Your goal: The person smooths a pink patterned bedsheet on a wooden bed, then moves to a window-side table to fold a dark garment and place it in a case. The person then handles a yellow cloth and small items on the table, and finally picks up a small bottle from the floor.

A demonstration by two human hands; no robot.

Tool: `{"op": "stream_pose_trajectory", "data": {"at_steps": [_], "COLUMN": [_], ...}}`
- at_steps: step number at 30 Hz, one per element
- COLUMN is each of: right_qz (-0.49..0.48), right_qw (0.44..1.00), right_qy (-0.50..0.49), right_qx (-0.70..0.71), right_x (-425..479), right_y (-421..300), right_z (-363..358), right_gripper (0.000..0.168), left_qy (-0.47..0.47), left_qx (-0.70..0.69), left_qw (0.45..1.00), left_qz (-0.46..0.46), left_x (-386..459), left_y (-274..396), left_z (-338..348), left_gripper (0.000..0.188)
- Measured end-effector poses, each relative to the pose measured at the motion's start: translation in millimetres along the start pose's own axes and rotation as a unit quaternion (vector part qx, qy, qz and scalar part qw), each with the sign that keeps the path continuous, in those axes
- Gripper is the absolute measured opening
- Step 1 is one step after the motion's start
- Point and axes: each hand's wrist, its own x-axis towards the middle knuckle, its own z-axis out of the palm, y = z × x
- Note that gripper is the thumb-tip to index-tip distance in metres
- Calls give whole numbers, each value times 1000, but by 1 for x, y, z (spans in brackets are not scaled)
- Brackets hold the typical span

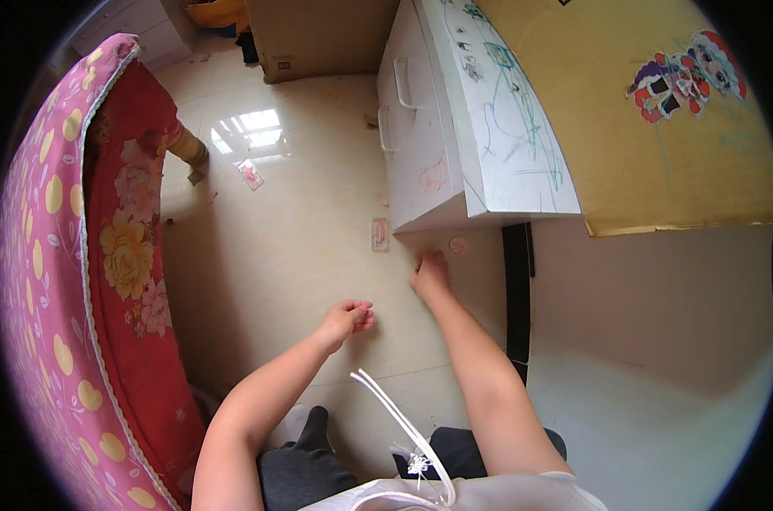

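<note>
My left hand (350,321) hovers over the tiled floor (297,255) with its fingers loosely curled. Nothing shows between its fingertips, though the inside of the hand is partly hidden. Farther forward, my right hand (432,274) reaches down by the near corner of the white drawer cabinet (425,160). Its fingers are bent and blurred, so what they hold or touch is unclear. Just right of that hand lies a round pinkish disc (458,245). A small clear rectangular piece with a pink pattern (379,235) is to its left, and a similar piece (250,174) lies farther off.
On the left stands a bed or seat with a pink patterned cover (48,211) and red floral cloth (131,243). Brown cardboard (616,160) with a sticker covers part of the cabinet top. A white wall (648,319) with a dark baseboard (517,300) bounds the right.
</note>
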Motion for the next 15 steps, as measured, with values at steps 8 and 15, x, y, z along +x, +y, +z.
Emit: {"op": "stream_pose_trajectory", "data": {"at_steps": [8,15], "right_qz": [-18,-82], "right_qw": [974,977], "right_qy": [-32,176], "right_qx": [224,-85], "right_x": [-44,48], "right_y": [-34,88], "right_z": [-36,-27], "right_gripper": [30,34], "left_qy": [-69,-6], "left_qx": [-228,-183], "left_qw": [969,982], "left_qz": [-57,-55], "left_x": [23,23], "left_y": [12,10], "left_z": [22,0], "left_gripper": [40,34]}}
